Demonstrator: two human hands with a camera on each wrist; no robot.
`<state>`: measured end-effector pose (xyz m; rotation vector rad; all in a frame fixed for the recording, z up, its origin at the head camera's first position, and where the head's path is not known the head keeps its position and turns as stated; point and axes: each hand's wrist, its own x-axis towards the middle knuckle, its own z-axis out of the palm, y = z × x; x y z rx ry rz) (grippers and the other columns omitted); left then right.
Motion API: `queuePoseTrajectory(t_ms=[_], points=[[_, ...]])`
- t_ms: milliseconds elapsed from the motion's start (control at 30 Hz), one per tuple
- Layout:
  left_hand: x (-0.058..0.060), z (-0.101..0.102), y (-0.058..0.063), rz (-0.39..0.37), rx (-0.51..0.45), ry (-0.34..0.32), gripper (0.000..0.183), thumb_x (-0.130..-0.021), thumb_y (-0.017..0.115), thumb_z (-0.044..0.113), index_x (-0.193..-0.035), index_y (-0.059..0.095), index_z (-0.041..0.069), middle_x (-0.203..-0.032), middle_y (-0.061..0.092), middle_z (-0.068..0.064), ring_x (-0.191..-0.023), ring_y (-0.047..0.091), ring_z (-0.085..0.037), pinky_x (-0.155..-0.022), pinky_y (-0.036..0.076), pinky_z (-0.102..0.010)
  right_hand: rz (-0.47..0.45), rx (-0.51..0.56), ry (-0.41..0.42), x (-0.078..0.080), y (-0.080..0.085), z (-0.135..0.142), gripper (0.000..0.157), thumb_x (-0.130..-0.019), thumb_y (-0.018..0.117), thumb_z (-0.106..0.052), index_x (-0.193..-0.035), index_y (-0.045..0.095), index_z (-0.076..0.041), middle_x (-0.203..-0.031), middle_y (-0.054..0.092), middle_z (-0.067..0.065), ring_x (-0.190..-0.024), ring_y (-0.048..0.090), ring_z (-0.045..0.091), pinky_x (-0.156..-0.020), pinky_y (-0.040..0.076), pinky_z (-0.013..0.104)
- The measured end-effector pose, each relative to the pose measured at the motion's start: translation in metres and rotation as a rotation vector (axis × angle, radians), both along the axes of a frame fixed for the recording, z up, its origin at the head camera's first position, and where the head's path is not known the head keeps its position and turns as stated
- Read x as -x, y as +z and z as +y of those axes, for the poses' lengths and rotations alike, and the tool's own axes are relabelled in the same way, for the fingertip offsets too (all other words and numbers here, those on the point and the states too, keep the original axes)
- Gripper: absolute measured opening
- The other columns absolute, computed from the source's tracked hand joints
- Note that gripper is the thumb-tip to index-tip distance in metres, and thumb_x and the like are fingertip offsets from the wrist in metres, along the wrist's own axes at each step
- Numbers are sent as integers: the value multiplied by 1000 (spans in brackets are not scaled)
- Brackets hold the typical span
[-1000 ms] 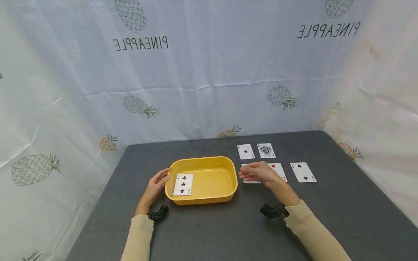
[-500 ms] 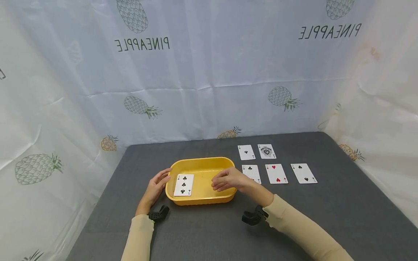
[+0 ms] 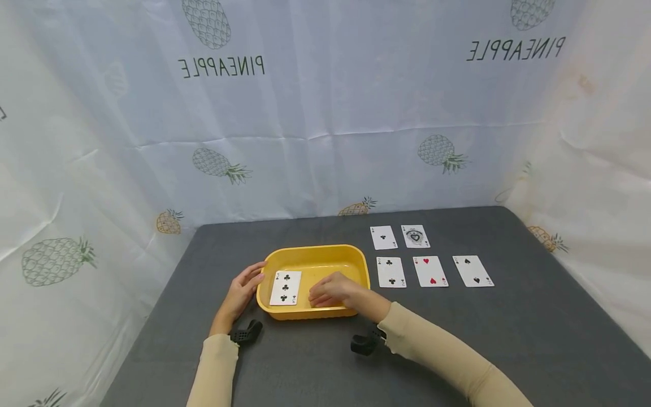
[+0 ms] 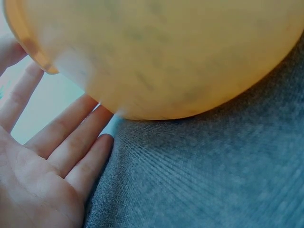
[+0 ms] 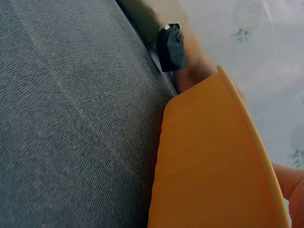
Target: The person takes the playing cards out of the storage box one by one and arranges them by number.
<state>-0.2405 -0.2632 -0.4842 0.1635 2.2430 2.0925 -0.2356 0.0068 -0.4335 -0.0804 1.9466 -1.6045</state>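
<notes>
A yellow plastic basin (image 3: 325, 255) stands on the dark table in the head view, with a three of clubs (image 3: 285, 288) lying face up in its left part. My left hand (image 3: 242, 294) rests at the basin's left end. In the left wrist view its fingers (image 4: 78, 142) lie fairly straight against the outer wall. Inside the right part of the basin, low and just right of the card, hovers my right hand (image 3: 333, 291), fingers pointing left and down. No card shows in it. The right wrist view has mostly the basin's wall (image 5: 209, 156) hiding the fingers.
Right of the basin lie a two of clubs (image 3: 391, 272), a two of hearts (image 3: 430, 271) and a two of spades (image 3: 473, 271) in a row. Behind them are an ace of clubs (image 3: 383, 237) and an ace with an ornate emblem (image 3: 415, 236). A pineapple-print curtain (image 3: 325, 113) hangs behind.
My right hand has moved left from over the two of clubs into the basin, uncovering the twos of clubs and hearts. My left hand and the three of clubs have stayed put.
</notes>
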Motion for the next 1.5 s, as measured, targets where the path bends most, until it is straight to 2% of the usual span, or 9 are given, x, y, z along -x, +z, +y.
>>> queuePoseTrajectory(t_ms=[167, 433, 733, 833, 967, 1100, 1200, 1367, 1500], points=[[1, -1, 0, 3, 5, -5, 50, -99, 53, 17, -141, 39, -6, -117, 56, 18, -107, 57, 6, -88, 49, -12, -79, 19, -82, 4, -2, -15, 24, -86, 66, -1, -107, 67, 11, -99, 72, 24, -86, 74, 28, -76, 59, 33], [0, 0, -1, 28, -34, -15, 49, -99, 51, 13, -141, 37, -10, -114, 60, 21, -106, 58, 5, -87, 50, -13, -178, 48, -242, 6, 0, -35, 18, -83, 66, 0, -99, 70, 9, -92, 74, 20, -73, 72, 19, -71, 59, 30], [-3, -1, -2, 35, -41, -8, 49, -99, 51, 13, -140, 36, -11, -115, 60, 20, -107, 58, 5, -87, 50, -13, -256, 76, -300, 6, -1, -47, 30, -82, 67, 1, -110, 63, 9, -91, 72, 19, -67, 68, 17, -66, 59, 28], [-2, -1, -2, 40, -39, -8, 49, -99, 51, 13, -140, 37, -10, -116, 59, 18, -107, 59, 4, -87, 50, -14, -240, 60, -305, 4, 2, -50, 34, -81, 68, 1, -114, 60, 9, -98, 71, 22, -70, 69, 18, -70, 59, 30], [1, -1, -2, 37, -32, -12, 48, -99, 51, 13, -140, 38, -9, -117, 59, 18, -107, 58, 5, -88, 50, -14, -210, 19, -330, 0, 8, -53, 45, -81, 68, -1, -122, 51, 8, -109, 67, 25, -85, 70, 26, -77, 59, 34], [2, 0, -2, 48, -32, -9, 48, -99, 51, 13, -140, 38, -10, -116, 58, 19, -107, 57, 6, -88, 49, -13, -229, 66, -356, -2, 14, -54, 55, -82, 67, -1, -131, 43, 8, -120, 59, 30, -104, 66, 36, -85, 58, 41], [2, -1, -2, 53, -33, -14, 49, -99, 51, 14, -140, 38, -9, -117, 58, 20, -108, 57, 6, -89, 48, -12, -256, 94, -366, -3, 16, -54, 54, -83, 65, -2, -132, 45, 9, -124, 54, 32, -107, 62, 38, -88, 57, 41], [1, -2, -1, 38, -31, -13, 50, -99, 52, 15, -142, 37, -8, -117, 59, 20, -109, 57, 6, -89, 48, -12, -279, 87, -392, -3, 14, -55, 48, -82, 66, -2, -126, 50, 7, -116, 56, 26, -91, 62, 29, -86, 57, 36], [2, -2, -2, 29, -27, -15, 51, -99, 52, 16, -142, 37, -7, -118, 58, 19, -110, 57, 6, -89, 48, -12, -239, 96, -430, 2, 11, -61, 43, -80, 67, 3, -121, 52, 7, -87, 59, 15, -67, 59, 18, -71, 59, 28]])
